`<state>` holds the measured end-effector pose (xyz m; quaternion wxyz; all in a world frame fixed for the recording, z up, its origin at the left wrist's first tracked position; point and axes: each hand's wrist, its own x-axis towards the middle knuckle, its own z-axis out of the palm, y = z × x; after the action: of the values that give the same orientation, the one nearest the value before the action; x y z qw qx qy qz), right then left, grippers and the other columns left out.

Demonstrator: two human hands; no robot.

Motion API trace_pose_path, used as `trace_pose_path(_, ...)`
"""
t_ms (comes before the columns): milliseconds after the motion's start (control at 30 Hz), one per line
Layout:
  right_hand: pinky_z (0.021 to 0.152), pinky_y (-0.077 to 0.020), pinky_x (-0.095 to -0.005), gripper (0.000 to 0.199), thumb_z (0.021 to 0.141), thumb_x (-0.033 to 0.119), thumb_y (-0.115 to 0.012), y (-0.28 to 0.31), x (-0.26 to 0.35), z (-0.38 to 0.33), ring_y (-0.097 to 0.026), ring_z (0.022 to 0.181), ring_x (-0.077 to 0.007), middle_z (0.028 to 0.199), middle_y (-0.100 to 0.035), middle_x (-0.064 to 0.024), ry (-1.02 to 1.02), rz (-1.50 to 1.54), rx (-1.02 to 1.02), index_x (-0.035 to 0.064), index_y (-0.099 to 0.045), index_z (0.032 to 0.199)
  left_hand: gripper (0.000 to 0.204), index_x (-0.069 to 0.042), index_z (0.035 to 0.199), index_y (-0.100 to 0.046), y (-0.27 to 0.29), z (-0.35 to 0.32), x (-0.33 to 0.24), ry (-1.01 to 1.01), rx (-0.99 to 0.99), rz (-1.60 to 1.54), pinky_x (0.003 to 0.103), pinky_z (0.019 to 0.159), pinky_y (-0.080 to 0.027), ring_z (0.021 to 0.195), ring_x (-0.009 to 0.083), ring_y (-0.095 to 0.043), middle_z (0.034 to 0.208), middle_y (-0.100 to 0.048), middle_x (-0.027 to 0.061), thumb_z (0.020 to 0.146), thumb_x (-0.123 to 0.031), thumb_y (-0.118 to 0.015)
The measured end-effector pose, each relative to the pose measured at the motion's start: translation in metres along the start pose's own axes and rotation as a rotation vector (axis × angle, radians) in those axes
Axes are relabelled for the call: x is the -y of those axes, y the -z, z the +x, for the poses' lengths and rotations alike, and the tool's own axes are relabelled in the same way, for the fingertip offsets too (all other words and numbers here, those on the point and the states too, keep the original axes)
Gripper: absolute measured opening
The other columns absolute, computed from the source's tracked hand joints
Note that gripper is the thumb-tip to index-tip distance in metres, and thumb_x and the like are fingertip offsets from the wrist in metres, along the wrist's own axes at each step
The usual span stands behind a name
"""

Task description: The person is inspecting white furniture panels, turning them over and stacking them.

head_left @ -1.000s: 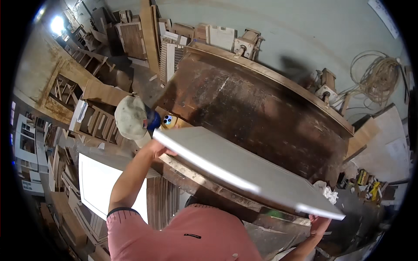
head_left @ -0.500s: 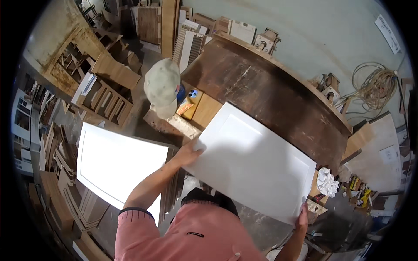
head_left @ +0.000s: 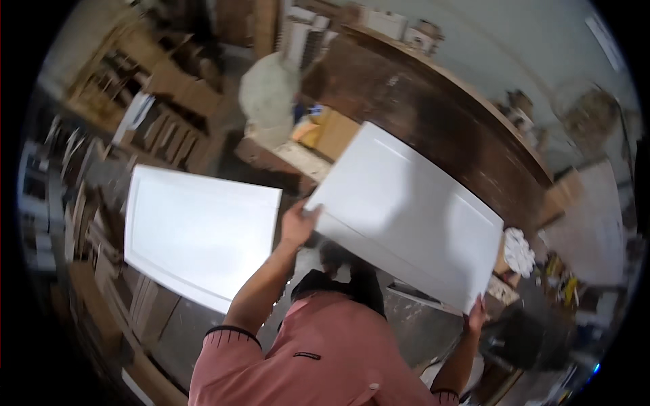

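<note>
A white rectangular panel with a raised border [head_left: 406, 210], like a cabinet door, lies across the near side of a dark brown workbench [head_left: 433, 101]. My left hand [head_left: 299, 222] is closed on its near left corner, thumb on the upper face. My right hand [head_left: 477, 314] grips the near right corner, fingers along the edge. How much of the panel rests on the bench is hidden beneath it. To the left of my left arm sits a second white framed panel [head_left: 200, 233], touched by neither hand.
A pale cap [head_left: 271, 91] is on the bench's left end, beside a yellow item [head_left: 308, 130]. Crumpled white material [head_left: 518, 252] sits by the panel's right end. Wooden frames [head_left: 166, 139] and boards [head_left: 95, 304] crowd the left. A coiled hose or cable [head_left: 592, 115] hangs on the wall.
The whole view has shifted, so bench, panels and cap appear higher and slightly farther right. Both hands keep their hold on the panel, and its near border line now shows more clearly.
</note>
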<state>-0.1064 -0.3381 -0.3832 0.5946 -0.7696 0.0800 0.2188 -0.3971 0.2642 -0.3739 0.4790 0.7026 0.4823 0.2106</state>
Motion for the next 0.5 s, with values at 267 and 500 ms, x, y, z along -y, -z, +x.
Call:
trace_pose_path(267,0.105,-0.0428,-0.0376,0.077,0.102,0.062,-0.038,-0.003,0.006,-0.013,-0.057,0.125,-0.0329,0.132,-0.062,-0.0249,-0.169,-0.517,-0.197,-0.0067,-0.059,0.130,0.037,-0.009,0.072,-0.054,-0.020,0.020,0.042,0.021,0.068,-0.617,0.022,0.052,-0.032,0.059,0.0043,-0.042,0.069,-0.048,-0.0064,0.106,-0.022,-0.054)
trace_pose_path(500,0.075,-0.0512,-0.0270,0.049,0.101,0.043,-0.061,0.025,0.033,0.038,-0.062,0.082,-0.0096,0.097,-0.069,-0.0027,0.111,-0.204,-0.270,0.0018,-0.066,0.126,0.035,-0.006,0.089,-0.065,-0.031,0.014,0.042,0.246,-0.061,-0.478,0.026,0.059,-0.041,0.071,0.0092,-0.052,0.077,-0.056,-0.0033,0.104,-0.037,-0.057)
